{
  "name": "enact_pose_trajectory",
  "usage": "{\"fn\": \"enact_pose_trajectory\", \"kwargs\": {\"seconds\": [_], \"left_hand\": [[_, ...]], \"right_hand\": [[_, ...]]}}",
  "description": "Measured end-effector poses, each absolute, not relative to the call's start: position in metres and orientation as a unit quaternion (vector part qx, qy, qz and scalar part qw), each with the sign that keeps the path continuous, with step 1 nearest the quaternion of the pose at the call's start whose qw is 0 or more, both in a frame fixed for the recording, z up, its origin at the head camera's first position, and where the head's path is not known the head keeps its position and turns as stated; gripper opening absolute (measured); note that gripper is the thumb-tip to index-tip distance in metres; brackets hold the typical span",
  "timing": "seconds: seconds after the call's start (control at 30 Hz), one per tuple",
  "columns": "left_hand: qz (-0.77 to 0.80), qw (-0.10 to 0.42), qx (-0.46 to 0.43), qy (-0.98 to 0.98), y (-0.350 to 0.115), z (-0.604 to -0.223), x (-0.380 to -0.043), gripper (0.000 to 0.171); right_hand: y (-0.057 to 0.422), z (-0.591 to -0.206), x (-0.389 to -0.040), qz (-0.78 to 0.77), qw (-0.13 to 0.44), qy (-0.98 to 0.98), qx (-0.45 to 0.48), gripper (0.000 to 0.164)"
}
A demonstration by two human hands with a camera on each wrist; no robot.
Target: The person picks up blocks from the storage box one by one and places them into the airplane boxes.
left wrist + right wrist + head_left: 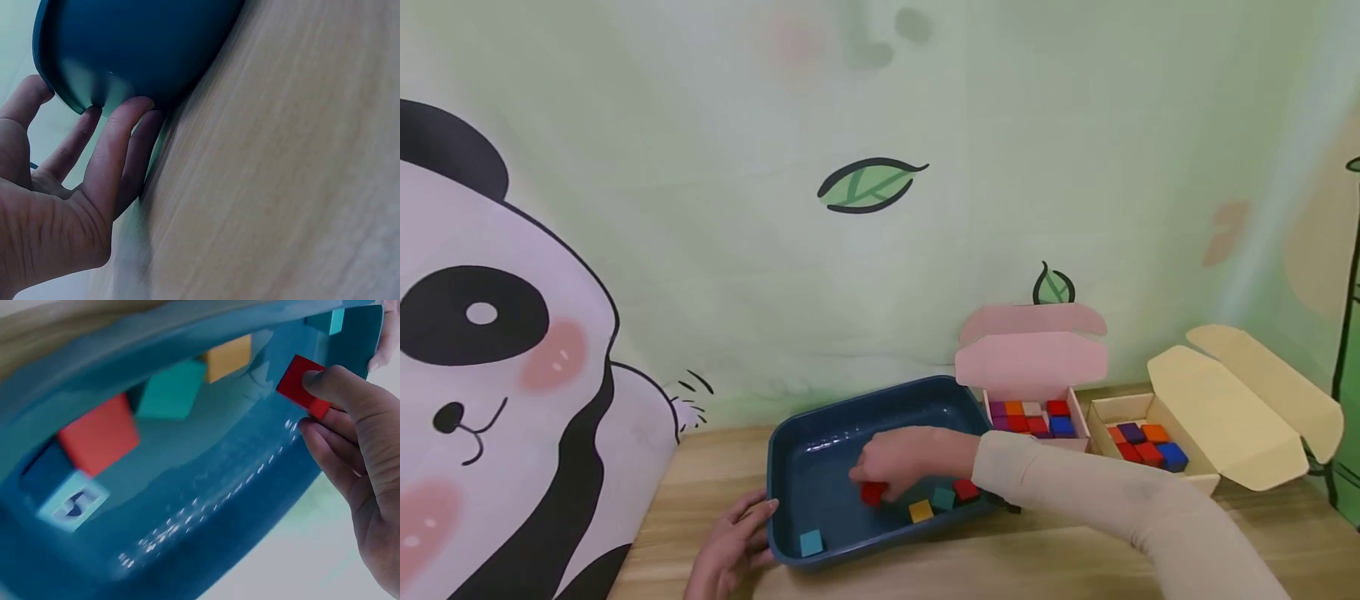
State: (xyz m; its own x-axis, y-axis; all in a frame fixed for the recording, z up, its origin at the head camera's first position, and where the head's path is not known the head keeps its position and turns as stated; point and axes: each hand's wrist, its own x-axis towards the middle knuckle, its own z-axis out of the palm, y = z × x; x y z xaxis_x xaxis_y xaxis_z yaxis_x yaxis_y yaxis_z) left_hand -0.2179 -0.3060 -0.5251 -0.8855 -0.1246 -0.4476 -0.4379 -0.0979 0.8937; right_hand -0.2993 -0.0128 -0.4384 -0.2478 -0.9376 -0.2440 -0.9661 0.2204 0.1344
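Note:
My right hand (895, 460) is inside the dark blue tray (831, 433), pinching a red cube (300, 381) between thumb and fingertips. At the tray's left end, my left hand (735, 540) touches the outer wall and rim with spread, fairly straight fingertips (140, 105). Along the tray's near side lie a yellow cube (921, 511), a green cube (943, 499) and another red cube (966, 489). A light blue cube (811, 542) sits in the near left corner. Next to that second red cube, the right wrist view shows a blue block with a printed white face (74, 503).
Right of the tray stands an open pink box (1078, 417) holding several coloured cubes. Beside it is an open cream box (1202, 482), also with several cubes, its lid folded out to the right. A printed cloth (737, 250) hangs behind the wooden table (1037, 567).

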Motion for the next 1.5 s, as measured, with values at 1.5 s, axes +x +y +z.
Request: {"fn": "enact_pose_trajectory", "kwargs": {"seconds": [1.5], "left_hand": [[0.705, 0.11, -0.217, 0.666, -0.309, -0.521, -0.214, 0.069]], "right_hand": [[0.3, -0.39, -0.299, 0.056, 0.086, 0.906, -0.411, 0.023]]}}
